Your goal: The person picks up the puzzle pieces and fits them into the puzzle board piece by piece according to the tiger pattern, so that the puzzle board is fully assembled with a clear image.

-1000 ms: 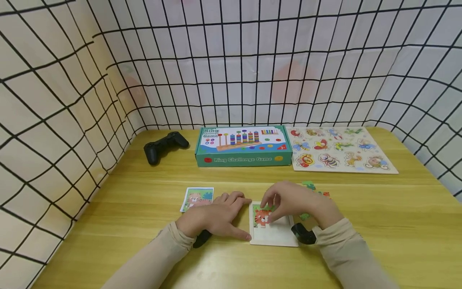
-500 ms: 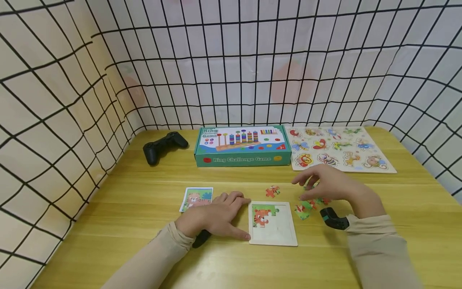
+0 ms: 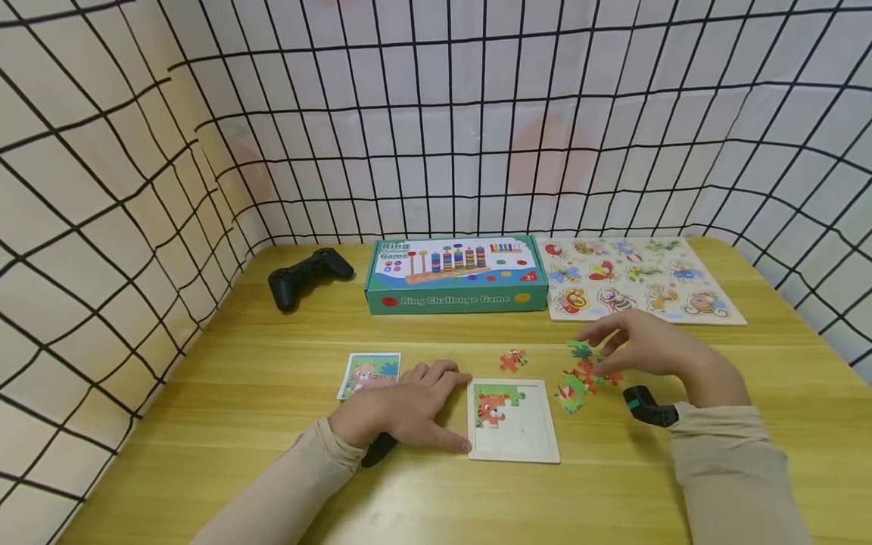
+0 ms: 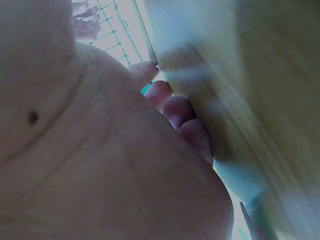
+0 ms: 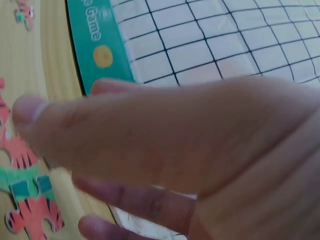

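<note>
A small puzzle board (image 3: 521, 443) lies before me, with joined tiger pieces (image 3: 490, 407) in its upper left corner. My left hand (image 3: 413, 405) rests palm down at the board's left edge, its thumb and index fingertip touching the frame. Over a pile of loose jigsaw pieces (image 3: 577, 384) on the right hovers my right hand (image 3: 647, 350), fingers loosely bent. No piece shows between its thumb and fingers; the right wrist view has several pieces (image 5: 32, 215) beneath them. One separate jigsaw piece (image 3: 512, 360) lies behind the board. The left palm fills most of the left wrist view.
A picture card (image 3: 368, 371) of the tiger lies left, partly under my left hand. Behind stand a green Ring Challenge Game box (image 3: 456, 284), a black game controller (image 3: 309, 276) and a wooden insect puzzle board (image 3: 640, 281). Grid-patterned cloth walls (image 3: 470, 121) enclose the table.
My right hand has left the puzzle board and moved right over the loose pieces. A green piece now shows in place beside the tiger's head. My left hand has stayed put.
</note>
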Available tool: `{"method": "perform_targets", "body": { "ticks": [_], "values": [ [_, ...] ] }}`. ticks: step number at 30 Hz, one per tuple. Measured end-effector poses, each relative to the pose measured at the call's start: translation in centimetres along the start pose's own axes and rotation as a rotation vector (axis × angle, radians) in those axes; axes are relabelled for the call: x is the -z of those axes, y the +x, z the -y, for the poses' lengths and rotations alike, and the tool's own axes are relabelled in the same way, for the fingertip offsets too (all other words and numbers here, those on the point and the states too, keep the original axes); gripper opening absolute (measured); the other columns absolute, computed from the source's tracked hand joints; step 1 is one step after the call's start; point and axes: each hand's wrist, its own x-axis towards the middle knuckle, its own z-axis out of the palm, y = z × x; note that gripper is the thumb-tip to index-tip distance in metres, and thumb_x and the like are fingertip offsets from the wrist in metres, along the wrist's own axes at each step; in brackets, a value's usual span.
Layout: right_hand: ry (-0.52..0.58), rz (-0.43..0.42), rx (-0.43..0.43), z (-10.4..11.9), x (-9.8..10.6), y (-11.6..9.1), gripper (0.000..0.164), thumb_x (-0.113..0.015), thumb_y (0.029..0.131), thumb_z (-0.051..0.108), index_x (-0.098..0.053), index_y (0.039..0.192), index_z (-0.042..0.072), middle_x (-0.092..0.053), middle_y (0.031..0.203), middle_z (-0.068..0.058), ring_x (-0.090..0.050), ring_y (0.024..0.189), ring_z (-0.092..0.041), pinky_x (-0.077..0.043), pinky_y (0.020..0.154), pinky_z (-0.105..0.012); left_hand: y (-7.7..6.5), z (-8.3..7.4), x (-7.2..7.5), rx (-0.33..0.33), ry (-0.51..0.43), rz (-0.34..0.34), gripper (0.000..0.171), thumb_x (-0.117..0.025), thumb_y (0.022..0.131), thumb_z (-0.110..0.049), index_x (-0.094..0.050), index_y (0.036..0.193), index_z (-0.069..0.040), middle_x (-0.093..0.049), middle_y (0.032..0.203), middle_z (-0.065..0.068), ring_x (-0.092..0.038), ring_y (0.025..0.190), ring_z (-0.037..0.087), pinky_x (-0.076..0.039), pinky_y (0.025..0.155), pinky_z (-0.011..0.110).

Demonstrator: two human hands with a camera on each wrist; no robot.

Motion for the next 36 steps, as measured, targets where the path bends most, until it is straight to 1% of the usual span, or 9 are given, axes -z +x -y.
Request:
{"method": "perform_targets", "body": {
  "ticks": [3,6,10,12,16,23,31,34,36],
  "values": [
    [0.032,0.020,-0.048,-0.5,0.0,-0.1,0.053,-0.086,0.080,0.012,-0.066,0.127,-0.003,-0.063,0.119,-0.019,-0.064,0.098,-0.027,-0.055,0.075,-0.036,0.0,0.0,0.0,-0.001,0.000,0.001,0.100,-0.061,0.084,-0.075,-0.024,0.160,-0.022,-0.020,0.160,0.003,-0.030,0.137,0.026,-0.028,0.112,0.043],
    [0.049,0.037,-0.073,-1.1,0.1,-0.3,0.057,-0.087,0.078,0.012,-0.064,0.129,-0.004,-0.063,0.121,-0.020,-0.064,0.102,-0.030,-0.055,0.078,-0.037,0.0,0.0,0.0,-0.002,-0.006,0.002,0.100,-0.061,0.084,-0.075,-0.024,0.160,-0.022,-0.020,0.160,0.003,-0.029,0.137,0.027,-0.028,0.113,0.043],
    [0.014,0.048,-0.091,-2.0,0.3,-0.5,0.059,-0.089,0.076,0.013,-0.066,0.128,-0.002,-0.063,0.121,-0.018,-0.061,0.107,-0.033,-0.054,0.083,-0.040,0.0,0.0,0.0,-0.001,-0.008,0.003,0.100,-0.061,0.084,-0.075,-0.024,0.160,-0.022,-0.020,0.160,0.003,-0.030,0.137,0.026,-0.028,0.112,0.043],
    [-0.006,0.050,-0.102,-2.3,0.3,-0.6,0.059,-0.089,0.075,0.013,-0.067,0.127,-0.002,-0.063,0.121,-0.017,-0.060,0.108,-0.034,-0.053,0.085,-0.042,0.0,0.1,0.0,0.000,-0.008,0.005,0.100,-0.061,0.084,-0.075,-0.024,0.160,-0.022,-0.020,0.160,0.003,-0.029,0.137,0.026,-0.028,0.112,0.043],
    [-0.004,0.044,-0.119,-2.9,0.3,-0.7,0.058,-0.089,0.074,0.010,-0.067,0.126,-0.003,-0.064,0.121,-0.018,-0.059,0.109,-0.036,-0.052,0.087,-0.044,0.0,0.1,0.0,0.002,-0.004,0.004,0.101,-0.061,0.084,-0.076,-0.023,0.160,-0.023,-0.020,0.160,0.003,-0.029,0.137,0.027,-0.028,0.112,0.043],
    [0.011,0.046,-0.129,-3.0,0.2,-0.6,0.054,-0.087,0.076,0.006,-0.066,0.124,-0.006,-0.066,0.122,-0.021,-0.058,0.103,-0.032,-0.051,0.084,-0.040,0.0,0.1,0.0,0.010,-0.011,0.004,0.100,-0.061,0.083,-0.076,-0.023,0.160,-0.024,-0.019,0.160,0.002,-0.029,0.138,0.027,-0.028,0.113,0.044],
    [-0.031,0.041,-0.129,-3.2,0.1,-0.4,0.050,-0.088,0.076,0.010,-0.069,0.119,-0.005,-0.067,0.119,-0.018,-0.058,0.100,-0.030,-0.050,0.084,-0.041,0.0,0.1,0.0,0.001,-0.010,0.004,0.100,-0.061,0.084,-0.076,-0.023,0.160,-0.023,-0.020,0.160,0.003,-0.029,0.137,0.028,-0.027,0.113,0.044],
    [-0.053,0.032,-0.120,-3.3,0.0,-0.2,0.049,-0.088,0.078,0.018,-0.070,0.118,-0.003,-0.068,0.117,-0.016,-0.059,0.098,-0.027,-0.050,0.083,-0.041,0.0,0.1,0.1,-0.003,-0.009,0.004,0.100,-0.061,0.084,-0.075,-0.024,0.160,-0.022,-0.020,0.159,0.003,-0.030,0.136,0.027,-0.027,0.113,0.044],
    [-0.070,0.023,-0.109,-3.3,-0.2,-0.1,0.047,-0.086,0.081,0.023,-0.070,0.117,-0.003,-0.069,0.114,-0.014,-0.059,0.096,-0.026,-0.050,0.081,-0.040,0.0,0.0,0.1,-0.003,-0.009,0.006,0.100,-0.062,0.084,-0.074,-0.024,0.160,-0.022,-0.020,0.160,0.003,-0.030,0.136,0.027,-0.027,0.113,0.044]
  ]
}}
